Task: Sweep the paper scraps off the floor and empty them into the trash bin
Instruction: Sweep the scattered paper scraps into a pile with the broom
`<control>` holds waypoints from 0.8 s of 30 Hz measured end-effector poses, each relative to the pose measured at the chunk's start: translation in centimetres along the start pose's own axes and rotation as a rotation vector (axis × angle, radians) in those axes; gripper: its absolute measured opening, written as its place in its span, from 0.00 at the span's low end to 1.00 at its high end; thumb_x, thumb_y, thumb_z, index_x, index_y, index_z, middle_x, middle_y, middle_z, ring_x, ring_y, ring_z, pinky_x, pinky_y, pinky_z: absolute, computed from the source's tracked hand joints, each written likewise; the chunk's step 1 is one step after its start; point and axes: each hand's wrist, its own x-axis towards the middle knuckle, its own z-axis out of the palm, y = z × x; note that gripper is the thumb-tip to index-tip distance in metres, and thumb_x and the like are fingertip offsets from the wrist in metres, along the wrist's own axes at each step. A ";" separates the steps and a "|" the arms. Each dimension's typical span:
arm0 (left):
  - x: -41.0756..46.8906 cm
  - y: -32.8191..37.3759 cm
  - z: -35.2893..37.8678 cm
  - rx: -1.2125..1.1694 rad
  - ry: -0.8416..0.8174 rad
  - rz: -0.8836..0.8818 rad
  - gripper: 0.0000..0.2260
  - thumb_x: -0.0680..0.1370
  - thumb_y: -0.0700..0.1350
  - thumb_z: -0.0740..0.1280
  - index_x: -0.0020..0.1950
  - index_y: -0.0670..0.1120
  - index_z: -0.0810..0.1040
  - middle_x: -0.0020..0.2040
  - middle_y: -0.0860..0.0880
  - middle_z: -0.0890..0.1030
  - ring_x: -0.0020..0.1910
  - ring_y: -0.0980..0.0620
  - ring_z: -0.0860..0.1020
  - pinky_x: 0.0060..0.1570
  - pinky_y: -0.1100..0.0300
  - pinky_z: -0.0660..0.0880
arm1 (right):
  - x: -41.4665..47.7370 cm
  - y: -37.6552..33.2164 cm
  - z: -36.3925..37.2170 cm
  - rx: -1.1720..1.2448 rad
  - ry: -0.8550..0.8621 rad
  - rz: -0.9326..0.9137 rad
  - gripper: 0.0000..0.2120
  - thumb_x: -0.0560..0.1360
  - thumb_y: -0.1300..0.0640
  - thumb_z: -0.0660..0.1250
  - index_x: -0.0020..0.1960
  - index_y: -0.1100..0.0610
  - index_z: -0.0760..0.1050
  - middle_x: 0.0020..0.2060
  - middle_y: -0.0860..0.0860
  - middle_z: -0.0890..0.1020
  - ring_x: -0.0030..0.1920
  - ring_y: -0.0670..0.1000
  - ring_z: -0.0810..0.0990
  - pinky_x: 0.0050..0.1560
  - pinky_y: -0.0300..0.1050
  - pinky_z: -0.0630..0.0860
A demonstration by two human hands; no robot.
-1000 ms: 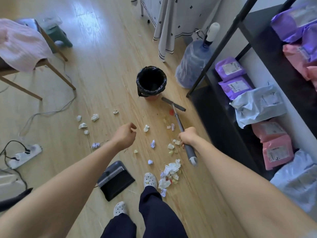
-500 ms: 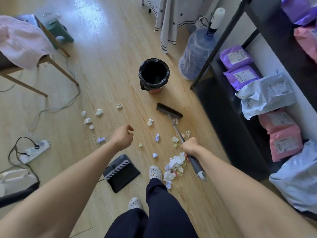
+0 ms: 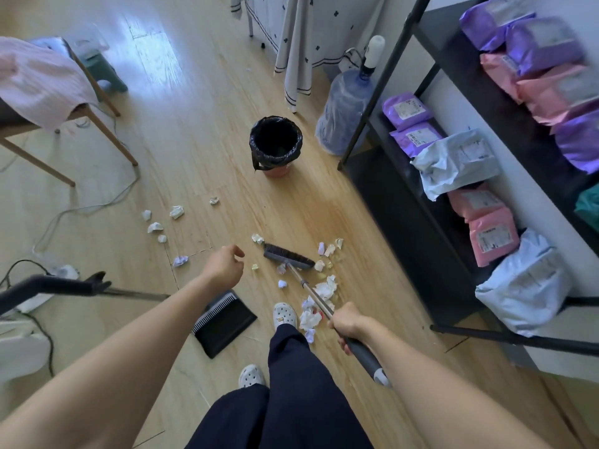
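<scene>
1. A broom (image 3: 289, 256) is gripped by its handle in the right hand (image 3: 347, 323), its bristles set on the wooden floor (image 3: 194, 124) among paper scraps (image 3: 319, 298).
2. The left hand (image 3: 223, 266) is held loosely curled and empty, near a black dustpan (image 3: 227, 322).
3. A black-lined trash bin (image 3: 275, 145) is seen beyond, near a water bottle (image 3: 343, 121) and a shelf (image 3: 405, 205) of parcels (image 3: 453, 163).

Black-bagged round trash bin (image 3: 275, 145): inside too dark to tell contents. Black plastic dustpan (image 3: 227, 322): left corner hidden under left forearm (image 3: 162, 322). White crumpled paper scrap pile (image 3: 325, 288): partly behind thin metal broom handle (image 3: 303, 283) and right hand (image 3: 348, 324). Purple and pink plastic parcels (image 3: 406, 108) on black shelf (image 3: 405, 202): labels unreadable, upper ones blurred, cut by right edge.
</scene>
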 end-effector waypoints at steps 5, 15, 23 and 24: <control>-3.1 -2.8 -0.1 -0.026 0.031 0.022 0.14 0.79 0.38 0.58 0.65 0.41 0.72 0.55 0.41 0.79 0.46 0.47 0.74 0.48 0.56 0.72 | -2.1 3.3 4.1 -0.018 0.035 -0.014 0.17 0.78 0.65 0.52 0.65 0.64 0.66 0.25 0.56 0.70 0.21 0.51 0.67 0.23 0.39 0.67; -6.7 -7.1 -3.0 0.005 0.063 0.048 0.16 0.79 0.38 0.56 0.66 0.42 0.72 0.62 0.41 0.76 0.50 0.47 0.76 0.49 0.56 0.74 | -4.9 0.9 7.0 -0.041 0.038 -0.151 0.06 0.72 0.64 0.65 0.47 0.62 0.68 0.23 0.55 0.70 0.20 0.50 0.67 0.24 0.41 0.68; -5.6 -7.9 -4.9 -0.066 0.100 0.031 0.15 0.80 0.38 0.57 0.66 0.42 0.71 0.62 0.42 0.76 0.52 0.46 0.76 0.46 0.58 0.72 | -6.1 -6.0 7.5 -0.064 -0.006 -0.219 0.07 0.72 0.68 0.65 0.39 0.63 0.68 0.26 0.56 0.73 0.23 0.50 0.69 0.25 0.42 0.69; -5.3 -7.8 -5.1 -0.075 0.103 0.026 0.15 0.80 0.39 0.57 0.66 0.43 0.72 0.60 0.42 0.77 0.49 0.47 0.76 0.46 0.57 0.73 | -6.3 -7.0 7.3 -0.056 -0.020 -0.231 0.07 0.73 0.68 0.64 0.38 0.63 0.67 0.26 0.55 0.72 0.23 0.49 0.68 0.25 0.41 0.68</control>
